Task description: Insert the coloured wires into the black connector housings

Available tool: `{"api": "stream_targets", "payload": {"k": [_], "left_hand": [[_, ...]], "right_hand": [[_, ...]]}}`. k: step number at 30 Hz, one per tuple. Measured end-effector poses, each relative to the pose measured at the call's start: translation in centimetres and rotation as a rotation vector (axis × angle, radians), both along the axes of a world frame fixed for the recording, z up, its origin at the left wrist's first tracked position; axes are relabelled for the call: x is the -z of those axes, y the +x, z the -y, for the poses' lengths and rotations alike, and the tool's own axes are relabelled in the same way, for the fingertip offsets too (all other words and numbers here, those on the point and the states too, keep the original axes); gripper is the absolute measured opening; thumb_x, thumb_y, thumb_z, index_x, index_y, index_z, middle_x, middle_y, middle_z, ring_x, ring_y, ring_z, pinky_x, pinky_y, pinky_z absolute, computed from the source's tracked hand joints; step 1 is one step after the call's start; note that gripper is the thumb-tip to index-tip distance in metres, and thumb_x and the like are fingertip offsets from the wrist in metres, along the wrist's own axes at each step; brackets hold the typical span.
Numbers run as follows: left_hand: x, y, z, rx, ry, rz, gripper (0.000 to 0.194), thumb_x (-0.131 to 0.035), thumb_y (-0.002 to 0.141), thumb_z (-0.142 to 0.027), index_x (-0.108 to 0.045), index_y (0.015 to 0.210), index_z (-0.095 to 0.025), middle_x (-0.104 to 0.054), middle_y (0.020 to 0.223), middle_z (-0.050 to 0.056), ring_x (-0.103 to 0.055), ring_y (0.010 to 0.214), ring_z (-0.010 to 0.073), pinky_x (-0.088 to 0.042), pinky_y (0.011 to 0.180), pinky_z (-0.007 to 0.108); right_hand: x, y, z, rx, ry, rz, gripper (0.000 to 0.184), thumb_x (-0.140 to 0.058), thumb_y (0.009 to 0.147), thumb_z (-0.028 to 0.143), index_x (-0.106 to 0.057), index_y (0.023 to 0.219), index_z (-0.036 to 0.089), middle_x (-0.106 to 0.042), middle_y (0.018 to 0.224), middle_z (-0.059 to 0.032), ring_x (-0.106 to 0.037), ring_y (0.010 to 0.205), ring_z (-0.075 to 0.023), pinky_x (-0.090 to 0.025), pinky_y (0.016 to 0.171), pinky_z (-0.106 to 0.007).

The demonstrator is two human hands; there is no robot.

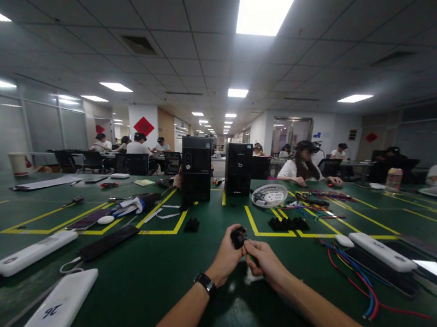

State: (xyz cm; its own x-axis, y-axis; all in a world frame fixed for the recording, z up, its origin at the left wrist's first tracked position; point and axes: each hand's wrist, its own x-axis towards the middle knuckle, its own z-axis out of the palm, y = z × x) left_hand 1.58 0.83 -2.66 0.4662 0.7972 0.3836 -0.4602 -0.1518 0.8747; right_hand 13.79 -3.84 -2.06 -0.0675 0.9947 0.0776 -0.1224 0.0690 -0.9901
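Going left to right on what could bite me here: an elbow swung wide might knock the white device (47,326) marked with a number, but I doubt it. Bigger worry is my left hand (227,255). It's pinching a small black block (238,237) between thumb and fingers, held above the green table (137,281) right in front of me. There isn't much skin on it, so if I press harder from the right than the left is bracing, I reckon it twists or pops out.

My right hand (268,264) has its fingertips curled in at the block's lower right. Honestly can't tell if they're nipping the block or some tiny bit against it. They cover that corner, so a crooked push could slip past me. Further right, anything dropped could get lost among the black pieces (288,224) by the yellow tape, same dark colour, or under the red and blue wires (363,278).

As for looks: boxy and dark, left side tucked into my fingers, some greyish detail on the face that's too blurry to make out, and the lower right edge hidden by my fingertips.
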Motion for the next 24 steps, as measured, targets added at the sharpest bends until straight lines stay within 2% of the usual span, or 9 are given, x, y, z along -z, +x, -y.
{"api": "stream_targets", "payload": {"k": [9,12,15,18,21,24], "left_hand": [[-0.5,-0.1,0.4,0.078,-0.032,0.026,0.067,-0.073,0.062,-0.010,-0.042,0.121,-0.022,-0.045,0.134,0.013,-0.057,0.106,0.0199,-0.040,0.099,0.039],[-0.5,0.0,0.1,0.103,-0.077,0.061,0.063,-0.065,0.061,-0.004,-0.047,0.118,-0.023,-0.044,0.135,0.011,-0.055,0.108,0.0213,-0.045,0.091,0.035],[-0.5,0.0,0.0,0.111,-0.156,0.093,0.047,-0.058,0.068,-0.011,-0.051,0.114,-0.023,-0.046,0.134,0.011,-0.056,0.107,0.0229,-0.050,0.079,0.032],[-0.6,-0.1,0.2,0.066,-0.145,0.049,0.036,-0.059,0.077,-0.024,-0.053,0.112,-0.022,-0.047,0.133,0.012,-0.056,0.108,0.0238,-0.051,0.074,0.030],[-0.6,-0.3,0.6,0.007,-0.113,-0.032,0.038,-0.061,0.079,-0.034,-0.053,0.113,-0.022,-0.047,0.133,0.013,-0.058,0.105,0.0248,-0.052,0.073,0.032],[-0.6,-0.4,0.5,-0.024,-0.074,-0.036,0.042,-0.062,0.078,-0.036,-0.051,0.116,-0.021,-0.048,0.132,0.015,-0.060,0.103,0.0250,-0.052,0.078,0.036]], "right_hand": [[-0.4,0.2,0.2,0.007,-0.080,0.043,0.048,-0.062,0.068,0.062,-0.050,0.071,0.016,-0.041,0.039,0.0089,-0.024,0.030,-0.0018,-0.017,0.034,-0.016],[-0.2,0.5,0.1,-0.031,-0.138,0.047,0.047,-0.061,0.070,0.062,-0.050,0.070,0.016,-0.040,0.041,0.0089,-0.024,0.030,-0.0016,-0.016,0.034,-0.016],[0.1,0.9,0.0,-0.114,-0.187,0.036,0.045,-0.058,0.074,0.060,-0.050,0.070,0.016,-0.037,0.042,0.0098,-0.023,0.030,-0.0014,-0.015,0.034,-0.016],[0.4,1.1,0.1,-0.151,-0.191,0.026,0.043,-0.056,0.078,0.059,-0.050,0.071,0.016,-0.036,0.043,0.0101,-0.022,0.030,-0.0013,-0.015,0.034,-0.016],[0.5,0.8,0.2,-0.143,-0.181,0.047,0.044,-0.054,0.080,0.059,-0.051,0.072,0.016,-0.037,0.044,0.0098,-0.024,0.031,-0.0016,-0.017,0.034,-0.016],[0.0,0.4,0.5,-0.142,-0.161,0.049,0.043,-0.054,0.080,0.058,-0.052,0.074,0.015,-0.038,0.044,0.0099,-0.025,0.030,-0.0016,-0.019,0.034,-0.017]]}}
